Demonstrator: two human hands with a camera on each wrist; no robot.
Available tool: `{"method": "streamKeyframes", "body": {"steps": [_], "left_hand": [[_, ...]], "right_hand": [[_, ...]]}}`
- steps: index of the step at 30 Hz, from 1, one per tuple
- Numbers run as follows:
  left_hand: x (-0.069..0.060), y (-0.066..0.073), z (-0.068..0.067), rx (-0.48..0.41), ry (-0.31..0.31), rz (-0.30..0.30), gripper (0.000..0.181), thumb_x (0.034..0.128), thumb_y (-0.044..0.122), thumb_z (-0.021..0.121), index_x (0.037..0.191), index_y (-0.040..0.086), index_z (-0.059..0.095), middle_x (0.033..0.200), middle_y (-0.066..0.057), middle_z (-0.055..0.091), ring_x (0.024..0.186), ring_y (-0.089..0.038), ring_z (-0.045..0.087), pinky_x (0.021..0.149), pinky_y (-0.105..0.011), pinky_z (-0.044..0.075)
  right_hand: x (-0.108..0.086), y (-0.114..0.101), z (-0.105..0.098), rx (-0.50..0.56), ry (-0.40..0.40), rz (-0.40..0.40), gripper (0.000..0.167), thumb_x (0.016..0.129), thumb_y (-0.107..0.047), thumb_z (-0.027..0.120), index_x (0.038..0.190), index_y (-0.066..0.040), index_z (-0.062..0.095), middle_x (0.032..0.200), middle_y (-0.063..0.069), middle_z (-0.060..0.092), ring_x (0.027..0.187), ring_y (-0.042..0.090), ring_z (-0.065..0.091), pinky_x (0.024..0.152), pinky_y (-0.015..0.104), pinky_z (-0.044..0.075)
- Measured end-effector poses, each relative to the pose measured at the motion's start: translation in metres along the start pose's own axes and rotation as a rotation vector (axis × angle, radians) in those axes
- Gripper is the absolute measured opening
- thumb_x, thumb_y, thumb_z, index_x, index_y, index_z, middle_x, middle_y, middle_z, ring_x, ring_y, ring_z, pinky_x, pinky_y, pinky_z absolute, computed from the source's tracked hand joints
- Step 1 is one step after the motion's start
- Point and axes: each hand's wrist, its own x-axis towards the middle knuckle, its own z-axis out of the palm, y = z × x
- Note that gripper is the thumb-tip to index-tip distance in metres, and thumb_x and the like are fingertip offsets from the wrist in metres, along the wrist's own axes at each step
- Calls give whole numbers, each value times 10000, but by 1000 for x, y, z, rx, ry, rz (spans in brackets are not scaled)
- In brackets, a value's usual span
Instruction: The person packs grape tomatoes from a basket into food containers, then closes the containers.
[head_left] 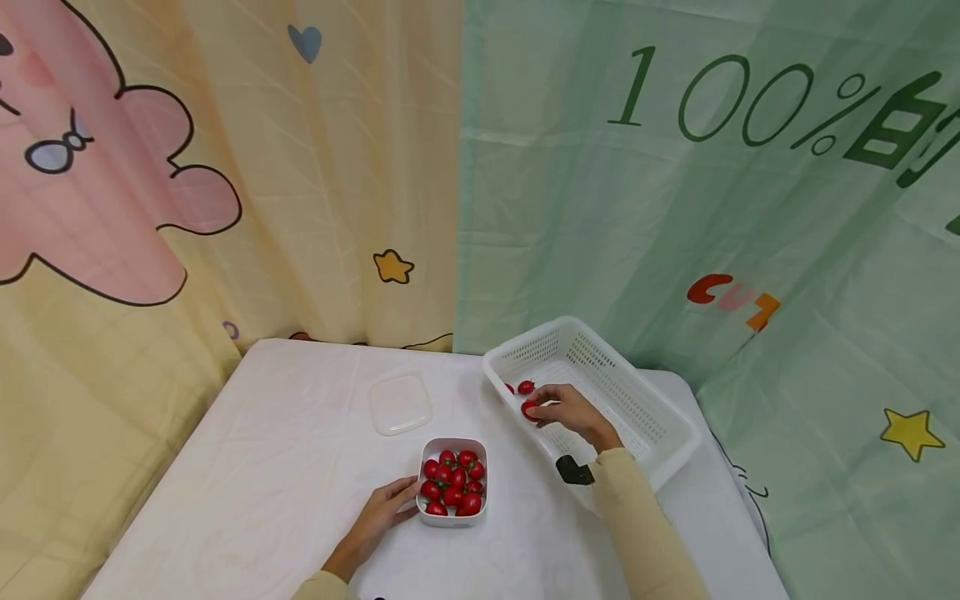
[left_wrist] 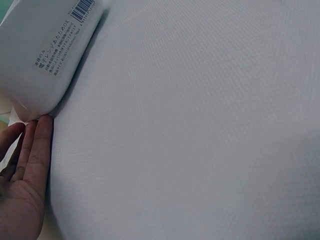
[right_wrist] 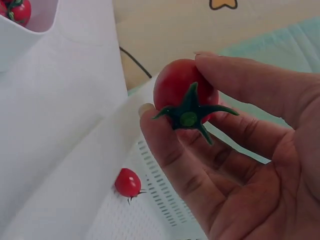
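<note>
My right hand [head_left: 567, 410] pinches a cherry tomato [right_wrist: 182, 90] with a green calyx between thumb and fingers, over the near left side of a white perforated basket [head_left: 637, 379]. Below it in the basket lies another cherry tomato [right_wrist: 128, 183], and a further one shows partly behind the basket's rim in the head view. With nearly straight fingers, my left hand [head_left: 382, 512] touches the left side of a small white container [head_left: 452, 521]. Several cherry tomatoes [head_left: 453, 483] fill that container. Its printed label [left_wrist: 65, 42] shows in the left wrist view.
A translucent square lid [head_left: 400, 404] lies flat on the white-covered table [head_left: 300, 450], behind the container. The basket stands at the table's back right. Yellow and green printed curtains [head_left: 360, 167] hang behind the table and on both sides.
</note>
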Motion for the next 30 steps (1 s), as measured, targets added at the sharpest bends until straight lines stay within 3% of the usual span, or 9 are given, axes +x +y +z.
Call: {"method": "streamKeyframes", "body": {"steps": [4,7,11,14,18,24,30], "left_hand": [[-1,0,0,-8,-5,3,614,1007,271,512,1348,-215,354,1390,-373,386,1247,-437,479,961,-439,511],[-1,0,0,-12,-9,9,602,1009,256,508,1344,-220,355,1387,-375,389,1243,-433,484,962,-438,510],[-1,-1,0,-11,-10,10,600,1011,259,504,1346,-216,357,1389,-370,391,1242,-427,488,961,-435,512],[-1,-1,0,-7,-7,5,608,1013,270,501,1353,-211,352,1397,-366,385,1245,-428,484,959,-437,513],[0,0,0,2,1,-3,618,1011,284,506,1355,-207,354,1397,-363,388,1246,-433,481,956,-442,513],[0,0,0,0,3,2,644,996,310,532,1349,-203,368,1383,-357,410,1239,-427,490,956,-433,515],[-1,0,0,-8,-9,11,643,993,301,538,1342,-212,368,1374,-360,417,1233,-421,498,959,-434,512]], "right_hand": [[-4,-6,15,-8,24,-23,270,875,-113,699,1072,64,648,1002,146,644,885,392,644,813,446,584],[-6,-8,29,-28,31,-32,263,873,-121,705,1078,41,671,995,121,671,863,330,660,832,466,574],[-10,-14,48,-25,18,-45,259,883,-114,697,1095,34,680,991,122,697,837,237,668,797,378,579],[-16,-24,59,-6,-5,-55,248,896,-81,672,1100,60,668,1005,168,694,863,296,669,798,366,579],[-22,-35,72,-4,-43,-72,234,905,-46,649,1093,93,649,1018,223,680,890,362,656,842,445,570],[-7,-10,89,23,-33,-72,231,893,-68,677,1080,66,662,987,160,684,864,326,666,858,499,560],[3,6,103,29,-24,-71,225,875,-115,709,1046,29,685,940,121,706,838,306,676,799,401,590]]}}
